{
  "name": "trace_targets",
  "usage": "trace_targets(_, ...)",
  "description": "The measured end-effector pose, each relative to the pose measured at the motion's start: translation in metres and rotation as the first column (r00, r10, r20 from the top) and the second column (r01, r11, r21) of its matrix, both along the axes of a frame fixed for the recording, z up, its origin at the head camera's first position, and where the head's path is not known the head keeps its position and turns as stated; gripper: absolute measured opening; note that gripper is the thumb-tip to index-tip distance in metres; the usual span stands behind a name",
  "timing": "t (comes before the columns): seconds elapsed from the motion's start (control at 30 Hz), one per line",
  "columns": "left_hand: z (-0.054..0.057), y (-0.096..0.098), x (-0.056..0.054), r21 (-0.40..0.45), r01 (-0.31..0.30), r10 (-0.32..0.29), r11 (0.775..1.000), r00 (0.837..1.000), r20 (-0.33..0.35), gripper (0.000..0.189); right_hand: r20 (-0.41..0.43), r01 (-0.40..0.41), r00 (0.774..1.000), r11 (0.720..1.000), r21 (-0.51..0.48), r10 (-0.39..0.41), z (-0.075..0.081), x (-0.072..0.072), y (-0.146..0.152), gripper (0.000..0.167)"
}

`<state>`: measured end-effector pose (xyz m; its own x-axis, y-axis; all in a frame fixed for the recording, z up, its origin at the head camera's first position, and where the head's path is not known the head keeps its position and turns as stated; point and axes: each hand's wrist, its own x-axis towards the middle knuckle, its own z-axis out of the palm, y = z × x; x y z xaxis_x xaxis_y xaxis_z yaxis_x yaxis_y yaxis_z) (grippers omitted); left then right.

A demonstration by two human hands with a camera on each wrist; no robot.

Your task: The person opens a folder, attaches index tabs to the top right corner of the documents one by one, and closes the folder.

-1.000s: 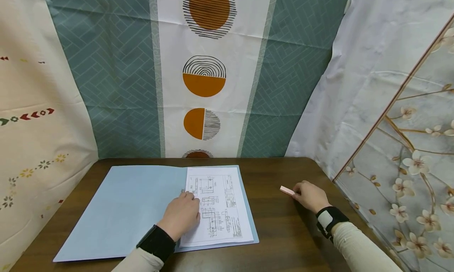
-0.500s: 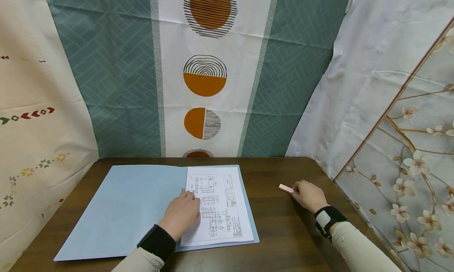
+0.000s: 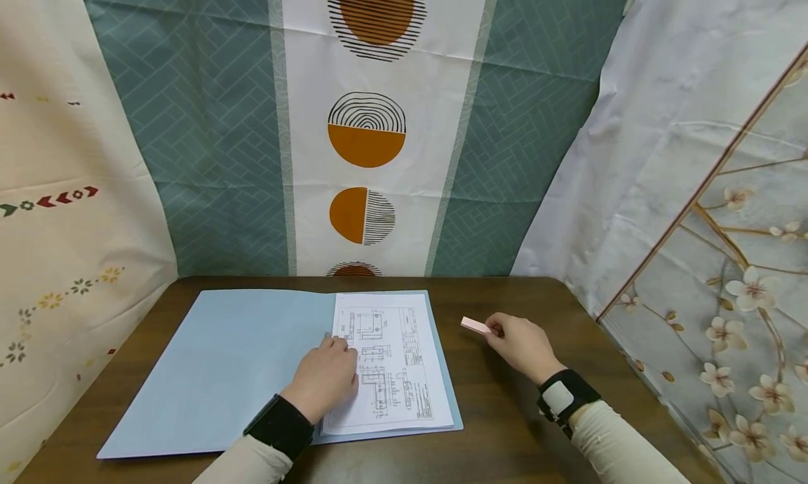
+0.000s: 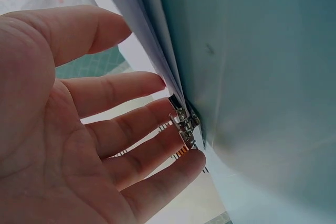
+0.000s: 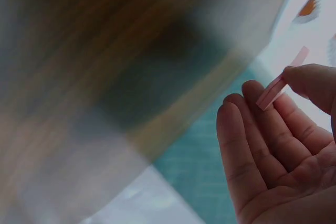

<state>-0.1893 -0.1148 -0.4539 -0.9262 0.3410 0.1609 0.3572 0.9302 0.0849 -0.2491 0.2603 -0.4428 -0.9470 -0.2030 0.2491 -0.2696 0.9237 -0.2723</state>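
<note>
Right of the folder (image 3: 221, 372), the right hand (image 3: 520, 344) pinches the strip (image 3: 474, 325), long axis nearly crosswise, free end pointing towards the folder. The left hand (image 3: 323, 379), fingers loosely extended, lies at the folder's clip (image 4: 186, 127).

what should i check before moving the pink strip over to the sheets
1. Pale pink, narrow flat strip pinched by the right hand: ok.
2. Light blue folder lying open on the brown wooden table: ok.
3. White printed paper sheets lying within the folder's right half: ok.
4. Left hand at the sheets' inner edge, beside the silver metal clip: ok.
5. Clip fastened: cannot tell.
6. Strip above the sheets: not ok, it is off to their right.
</note>
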Motion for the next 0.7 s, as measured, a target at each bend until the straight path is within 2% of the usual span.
trace_targets(0.33,0.004,-0.002,0.000,0.021,0.008,-0.008,1.000,1.000,0.019,0.031,-0.009,-0.094,0.996,0.989,-0.114,0.094,0.008,0.012,-0.074,0.017)
trace_targets(0.53,0.010,0.001,0.004,0.052,0.023,-0.022,0.998,1.000,-0.007,0.030,-0.013,-0.161,0.987,0.978,-0.134,0.161,0.009,0.013,-0.103,0.019)
trace_targets(0.7,0.014,0.003,0.003,0.080,0.022,-0.020,0.997,0.999,-0.032,0.035,-0.054,-0.206,0.978,0.973,-0.109,0.201,0.008,0.014,-0.118,0.020)
